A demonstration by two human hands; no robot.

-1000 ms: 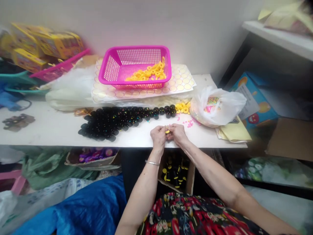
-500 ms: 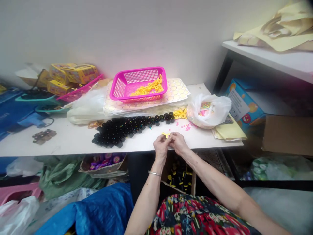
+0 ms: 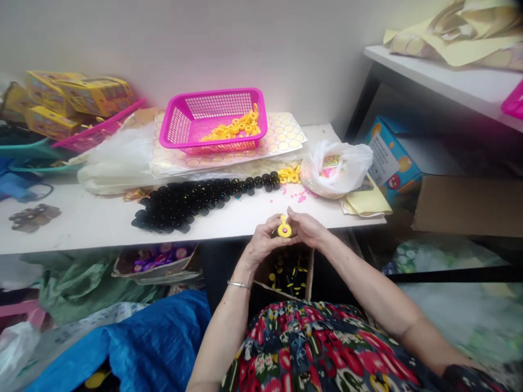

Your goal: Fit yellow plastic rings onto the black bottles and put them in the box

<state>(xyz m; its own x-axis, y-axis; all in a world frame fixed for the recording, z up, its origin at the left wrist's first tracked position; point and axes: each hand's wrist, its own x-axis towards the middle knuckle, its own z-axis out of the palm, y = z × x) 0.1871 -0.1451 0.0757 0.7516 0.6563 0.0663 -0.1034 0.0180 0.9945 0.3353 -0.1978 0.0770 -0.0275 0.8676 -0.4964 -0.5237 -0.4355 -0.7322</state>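
A yellow plastic disc (image 3: pixel 285 231) with a short stem and a small pink centre faces up between my hands, just over the table's front edge. My left hand (image 3: pixel 257 244) is closed on it from the left side. Cupped close on the right, my right hand (image 3: pixel 311 230) has its thumb raised and apart from its fingers; its fingertips come near the disc's lower edge. Shiny black round caps (image 3: pixel 175 206) lie massed on the table, tapering to a row. Beyond my hands are more yellow pieces (image 3: pixel 289 174) and scattered small pink bits (image 3: pixel 301 196).
A pink basket (image 3: pixel 174 146) with yellow pieces stands on patterned sheets (image 3: pixel 288 136). A white plastic bag (image 3: pixel 355 169) of colourful bits sits at the right. Below the table, a carton (image 3: pixel 309 277) holds black and yellow pieces. A shelf (image 3: pixel 441 81) juts out at upper right.
My hands have come slightly nearer and turned, so the yellow disc shows its face. My right thumb has lifted from the pinch. The view has shifted right and down.
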